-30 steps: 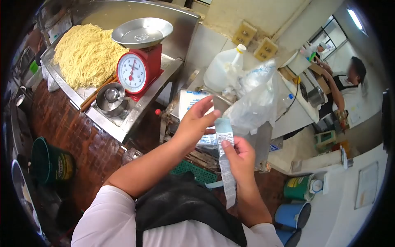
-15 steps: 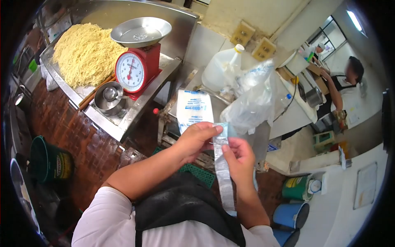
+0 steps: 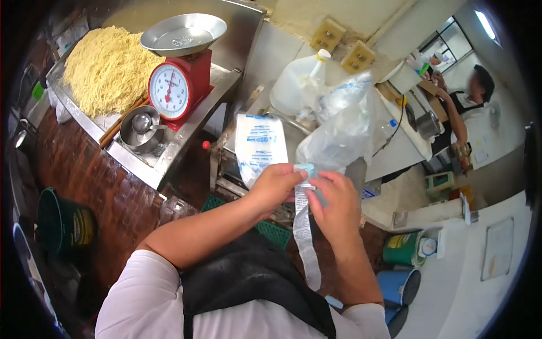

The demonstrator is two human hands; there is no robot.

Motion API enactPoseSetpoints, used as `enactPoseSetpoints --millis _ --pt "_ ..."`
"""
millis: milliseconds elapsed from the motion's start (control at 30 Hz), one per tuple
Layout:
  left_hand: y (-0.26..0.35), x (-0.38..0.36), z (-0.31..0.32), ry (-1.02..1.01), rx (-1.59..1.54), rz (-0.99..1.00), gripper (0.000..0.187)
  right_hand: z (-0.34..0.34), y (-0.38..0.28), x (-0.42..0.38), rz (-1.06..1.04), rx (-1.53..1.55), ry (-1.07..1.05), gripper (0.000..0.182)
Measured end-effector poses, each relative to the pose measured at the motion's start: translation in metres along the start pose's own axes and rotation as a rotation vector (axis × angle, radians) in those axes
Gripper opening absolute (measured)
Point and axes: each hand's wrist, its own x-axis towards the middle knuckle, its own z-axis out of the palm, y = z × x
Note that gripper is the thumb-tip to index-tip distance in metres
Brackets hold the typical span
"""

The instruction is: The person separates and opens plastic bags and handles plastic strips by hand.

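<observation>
A long printed strip [image 3: 305,226] hangs in front of the person's chest, its top end pinched between both hands and its tail dangling down over the black apron [image 3: 248,282]. The left hand [image 3: 276,186] presses thumb and fingers together on the strip's upper edge; the right hand [image 3: 337,206] pinches it just beside, fingertips nearly touching the left's — the two hands meet at the top of the strip.

Just beyond the hands lies a white packet with blue print [image 3: 258,144], and beside it a crumpled clear bag [image 3: 341,133] with a white jug [image 3: 296,85] behind. Further left, on a steel table [image 3: 169,158], stand a red scale [image 3: 178,85] with a metal pan, a steel bowl [image 3: 138,127] and a heap of yellow noodles [image 3: 101,70]. A green bucket [image 3: 65,223] sits on the floor at left. Far right — well apart — another person [image 3: 466,107] works at a counter.
</observation>
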Motion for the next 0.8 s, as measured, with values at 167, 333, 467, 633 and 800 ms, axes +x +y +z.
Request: enactPoseSetpoints --millis 167,333,467,633,800 --pt "-0.01 0.01 -0.004 -0.07 0.046 0.018 0.019 0.0 0.006 0.003 0.012 0.017 -0.061 0.021" --pt "-0.013 0.017 -0.008 -0.074 0.164 -0.006 0.019 0.001 0.011 0.003 0.059 0.064 -0.139 0.019" --pt "-0.018 0.023 -0.005 -0.069 0.06 -0.094 0.019 0.005 0.016 0.002 0.128 0.114 -0.195 0.017" --pt "-0.018 0.035 -0.006 0.024 -0.034 -0.254 0.02 0.008 0.016 0.001 0.068 0.1 -0.134 0.014" --pt "-0.032 0.068 -0.021 0.035 -0.215 -0.291 0.02 -0.004 0.016 0.003 0.163 0.34 -0.074 0.013"
